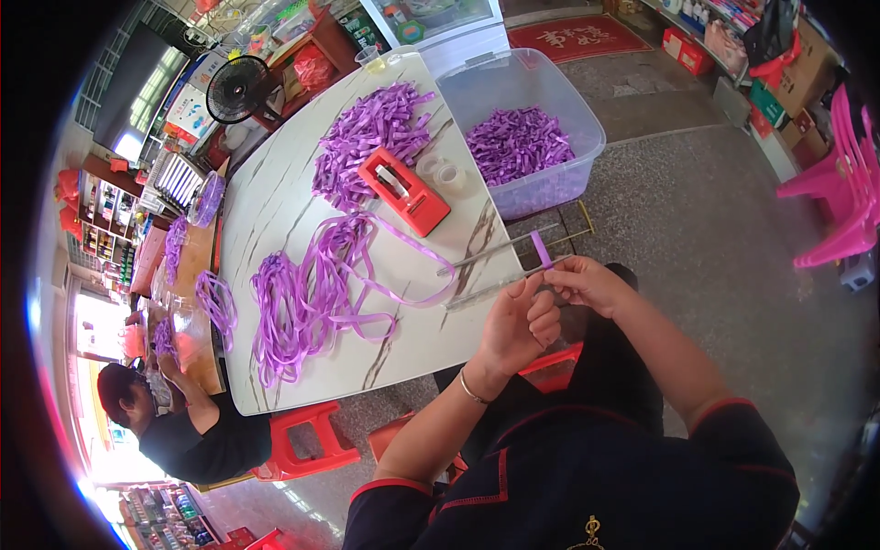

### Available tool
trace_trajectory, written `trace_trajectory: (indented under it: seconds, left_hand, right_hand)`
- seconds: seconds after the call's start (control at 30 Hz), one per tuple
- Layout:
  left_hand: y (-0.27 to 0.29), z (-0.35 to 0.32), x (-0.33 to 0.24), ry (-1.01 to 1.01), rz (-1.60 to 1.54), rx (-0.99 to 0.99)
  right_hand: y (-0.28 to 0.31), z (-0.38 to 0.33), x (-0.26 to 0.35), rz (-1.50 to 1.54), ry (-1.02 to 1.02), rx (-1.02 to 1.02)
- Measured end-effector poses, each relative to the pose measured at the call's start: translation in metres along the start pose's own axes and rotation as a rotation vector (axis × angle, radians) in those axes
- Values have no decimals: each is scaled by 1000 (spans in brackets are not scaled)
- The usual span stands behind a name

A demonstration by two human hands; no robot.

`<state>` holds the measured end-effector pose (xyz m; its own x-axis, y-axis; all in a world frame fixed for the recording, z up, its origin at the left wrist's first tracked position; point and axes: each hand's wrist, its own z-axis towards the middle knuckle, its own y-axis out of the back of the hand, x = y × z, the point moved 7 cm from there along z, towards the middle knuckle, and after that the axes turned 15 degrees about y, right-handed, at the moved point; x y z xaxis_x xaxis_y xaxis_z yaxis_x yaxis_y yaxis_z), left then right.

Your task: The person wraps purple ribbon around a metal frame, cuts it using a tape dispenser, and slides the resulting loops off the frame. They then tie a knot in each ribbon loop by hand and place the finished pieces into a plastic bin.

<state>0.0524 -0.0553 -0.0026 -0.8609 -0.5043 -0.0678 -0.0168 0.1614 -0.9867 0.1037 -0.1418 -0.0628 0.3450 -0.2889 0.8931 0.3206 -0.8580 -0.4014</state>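
Note:
My right hand (587,282) pinches a short purple ribbon strip (541,249) that stands up from its fingertips, just beyond the table edge. Close beside it, my left hand (519,323) is closed, fingers curled toward the palm; whatever its thumb and forefinger grip is hidden. Thin metal rods (500,249) reach out from the tabletop near both hands. Long purple ribbons (298,307) lie in loose loops on the white marbled table (426,344). Behind them are a red tape dispenser (403,191) and a heap of short purple ribbon pieces (371,133).
A clear plastic bin (587,137) of purple pieces stands against the table's right side. Clear tape rolls (445,172) lie by the dispenser. A black fan (240,90) stands at the back left. Another person (197,417) sits at the left. Pink chairs (839,197) stand far right.

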Motion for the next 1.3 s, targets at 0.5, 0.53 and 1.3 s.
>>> trace_trajectory:
  seconds: [0.5,0.53,1.3]
  left_hand:
    - [3,-9,-3,18,45,136]
    - [4,-9,-1,24,47,133]
    - [4,-11,-1,44,13,125]
  right_hand:
    - [-114,123,142,-555,634,306]
    - [-126,138,142,-719,626,304]
    - [-145,152,113,-536,147,318]
